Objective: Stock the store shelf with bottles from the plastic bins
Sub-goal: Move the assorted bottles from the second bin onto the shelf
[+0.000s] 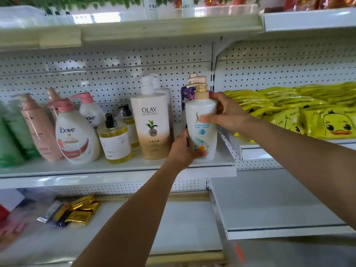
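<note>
Hands of a person reach up from below toward a white metal store shelf (115, 168) backed by dotted pegboard. Between them stands a white pump bottle (202, 128) with a gold pump head, glossy plastic, rounded at the shoulders, upright at the shelf's right end with its base at the front edge. The left hand (183, 149) curls around the bottle's lower left side, thumb across the front near the base. The right hand (229, 114) grips the upper right side, thumb pressed on the label, fingers wrapped behind.

Just left of it stands a tall Olay bottle (153, 128), flat-fronted, cream fading to tan, with a white pump. Behind the held bottle a purple floral bottle (187, 97) peeks out. Further left sit two clear amber bottles (115, 139) with black pumps, a squat white Dove bottle (76, 139) with a pink pump, a second Dove behind it, slim pink bottles (40, 128) and blurred green ones at the edge.

Right of the divider lie soft yellow packets (331, 122) printed with a cartoon duck. On the shelf below, crinkled gold foil sachets (81, 211) rest in a loose pile.
</note>
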A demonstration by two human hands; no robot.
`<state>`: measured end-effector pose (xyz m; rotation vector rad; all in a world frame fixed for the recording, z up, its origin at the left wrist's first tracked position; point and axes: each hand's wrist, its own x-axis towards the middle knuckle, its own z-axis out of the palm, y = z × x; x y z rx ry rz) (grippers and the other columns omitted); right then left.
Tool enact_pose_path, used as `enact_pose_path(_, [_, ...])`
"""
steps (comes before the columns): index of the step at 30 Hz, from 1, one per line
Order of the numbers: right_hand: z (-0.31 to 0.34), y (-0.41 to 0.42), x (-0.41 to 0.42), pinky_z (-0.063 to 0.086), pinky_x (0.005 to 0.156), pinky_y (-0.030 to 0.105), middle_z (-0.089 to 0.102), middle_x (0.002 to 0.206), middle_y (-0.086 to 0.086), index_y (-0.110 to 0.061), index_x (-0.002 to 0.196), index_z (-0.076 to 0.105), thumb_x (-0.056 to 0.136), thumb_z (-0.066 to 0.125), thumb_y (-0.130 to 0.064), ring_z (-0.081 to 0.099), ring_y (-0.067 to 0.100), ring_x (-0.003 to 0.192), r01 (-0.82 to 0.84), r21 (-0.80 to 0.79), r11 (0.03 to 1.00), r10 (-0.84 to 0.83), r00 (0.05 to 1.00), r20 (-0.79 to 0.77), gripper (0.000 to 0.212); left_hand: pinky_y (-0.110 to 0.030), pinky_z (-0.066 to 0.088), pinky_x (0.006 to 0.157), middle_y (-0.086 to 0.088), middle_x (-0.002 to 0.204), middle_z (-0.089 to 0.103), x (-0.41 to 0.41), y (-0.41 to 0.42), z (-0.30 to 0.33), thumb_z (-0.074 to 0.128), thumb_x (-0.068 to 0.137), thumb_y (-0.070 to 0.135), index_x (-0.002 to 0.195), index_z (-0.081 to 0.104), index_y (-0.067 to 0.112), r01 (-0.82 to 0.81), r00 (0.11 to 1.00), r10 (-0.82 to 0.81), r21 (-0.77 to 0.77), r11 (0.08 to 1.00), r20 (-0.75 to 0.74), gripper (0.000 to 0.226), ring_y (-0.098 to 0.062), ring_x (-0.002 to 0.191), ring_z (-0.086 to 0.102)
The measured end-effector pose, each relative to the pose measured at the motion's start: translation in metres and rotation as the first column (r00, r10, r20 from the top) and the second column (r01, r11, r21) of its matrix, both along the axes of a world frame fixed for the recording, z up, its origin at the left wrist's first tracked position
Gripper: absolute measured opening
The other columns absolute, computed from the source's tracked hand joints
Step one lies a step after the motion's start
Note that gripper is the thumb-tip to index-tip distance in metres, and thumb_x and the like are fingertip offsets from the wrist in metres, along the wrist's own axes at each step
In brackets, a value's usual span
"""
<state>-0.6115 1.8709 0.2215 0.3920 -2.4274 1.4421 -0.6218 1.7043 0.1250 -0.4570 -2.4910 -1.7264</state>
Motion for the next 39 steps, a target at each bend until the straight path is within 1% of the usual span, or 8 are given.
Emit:
enact_pose_path(4, [-0.002,0.0,0.0,0.052,0.087,0.027,0.061,0.119,-0.004,-0.025,0.138,0.043,0.075,0.082,-0.018,0.061,0.011,0.105,0.0,-0.006,1.0,0.0,1.0,0.001,0.074,-0.018,0.048,0.077,0.003,0.111,0.063,0.001,0.003,0.003,0.089,0.061,0.009,0.117,0.049,0.023,-0.012,1.0,0.012,0.002,1.0,-0.002,0.071,-0.012,0.098,0.06])
enact_pose_path(13, [-0.004,-0.004,0.004,0.051,0.092,0.03,0.056,0.124,-0.004,-0.023,0.14,0.042,0.076,0.081,-0.023,0.058,0.012,0.107,0.064,0.02,0.998,-0.063,0.997,-0.033,0.074,-0.028,0.05,0.086,0.002,0.112,0.063,0.004,0.007,0.002,0.089,0.061,0.012,0.12,0.048,0.02,-0.068,0.997,0.067,-0.031,0.997,-0.023,0.072,-0.015,0.101,0.059])
enact_pose_path(19, [-0.008,-0.011,0.012,0.052,0.091,0.032,0.058,0.118,-0.002,-0.02,0.137,0.041,0.08,0.077,-0.025,0.06,0.016,0.107,0.113,-0.01,0.994,-0.113,0.993,-0.025,0.067,-0.041,0.05,0.096,0.0,0.117,0.061,0.011,0.013,0.004,0.087,0.064,0.009,0.129,0.044,0.019,-0.117,0.993,0.116,-0.055,0.992,-0.027,0.078,-0.021,0.109,0.058])
enact_pose_path(25, [-0.011,-0.01,0.019,0.051,0.09,0.032,0.06,0.123,0.004,-0.015,0.132,0.043,0.082,0.073,-0.018,0.059,0.018,0.109,0.147,0.012,0.989,-0.147,0.989,-0.022,0.058,-0.037,0.05,0.095,0.002,0.115,0.061,0.018,0.013,0.007,0.085,0.068,0.015,0.131,0.044,0.018,-0.175,0.984,0.172,-0.082,0.981,-0.038,0.075,-0.02,0.108,0.059])
enact_pose_path(29, [-0.014,-0.007,0.023,0.049,0.098,0.042,0.061,0.125,0.01,-0.009,0.131,0.046,0.082,0.064,-0.005,0.059,0.025,0.116,0.18,0.135,0.974,-0.18,0.984,-0.012,0.052,-0.037,0.05,0.092,0.003,0.114,0.062,0.025,0.009,0.012,0.081,0.074,0.025,0.128,0.049,0.016,-0.258,0.959,0.24,-0.12,0.959,-0.149,0.063,-0.019,0.104,0.06])
enact_pose_path(31, [-0.016,-0.005,0.028,0.051,0.092,0.041,0.063,0.12,0.01,-0.009,0.125,0.05,0.084,0.061,-0.009,0.061,0.027,0.11,0.259,0.246,0.934,-0.253,0.966,-0.058,0.043,-0.036,0.05,0.09,0.004,0.112,0.062,0.03,0.002,0.015,0.078,0.077,0.029,0.124,0.053,0.018,-0.313,0.937,0.276,-0.164,0.936,-0.215,0.055,-0.017,0.102,0.06])
enact_pose_path(34, [-0.019,-0.004,0.042,0.05,0.082,0.038,0.063,0.114,0.003,-0.016,0.116,0.052,0.089,0.056,-0.024,0.061,0.026,0.104,0.402,0.435,0.805,-0.37,0.915,-0.16,0.028,-0.037,0.051,0.091,0.002,0.115,0.065,0.039,-0.013,0.02,0.071,0.083,0.029,0.122,0.056,0.02,-0.365,0.907,0.301,-0.196,0.91,-0.293,0.043,-0.016,0.104,0.062])
enact_pose_path(39, [-0.024,-0.018,0.068,0.052,0.082,0.038,0.061,0.121,0.0,-0.022,0.122,0.049,0.089,0.057,-0.022,0.059,0.024,0.108,0.412,0.551,0.726,-0.309,0.911,-0.274,0.033,-0.035,0.052,0.086,0.005,0.109,0.068,0.061,-0.049,0.029,0.065,0.088,0.027,0.119,0.058,0.022,-0.427,0.853,0.323,-0.193,0.883,-0.411,0.032,-0.014,0.101,0.062])
